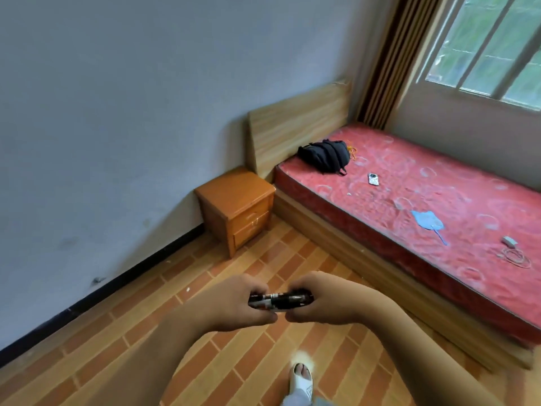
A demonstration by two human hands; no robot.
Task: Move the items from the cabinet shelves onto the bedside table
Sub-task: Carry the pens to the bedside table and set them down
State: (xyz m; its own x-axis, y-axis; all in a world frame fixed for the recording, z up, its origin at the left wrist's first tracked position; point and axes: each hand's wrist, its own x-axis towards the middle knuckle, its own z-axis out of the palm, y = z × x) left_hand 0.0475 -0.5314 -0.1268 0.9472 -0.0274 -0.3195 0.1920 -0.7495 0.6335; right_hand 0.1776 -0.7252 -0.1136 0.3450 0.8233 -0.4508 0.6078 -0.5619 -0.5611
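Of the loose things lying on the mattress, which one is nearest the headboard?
The black bag. It lies at the head end of the mattress, right by the headboard; the phone, blue fan and charger lie farther down.

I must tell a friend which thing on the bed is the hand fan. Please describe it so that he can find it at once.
Start from the bed with the red mattress under the window. The black bag lies near the headboard; go from it toward the foot of the bed, past the small phone. The hand fan lies flat there, the only light blue thing, with a thin handle pointing toward the white charger and cable.
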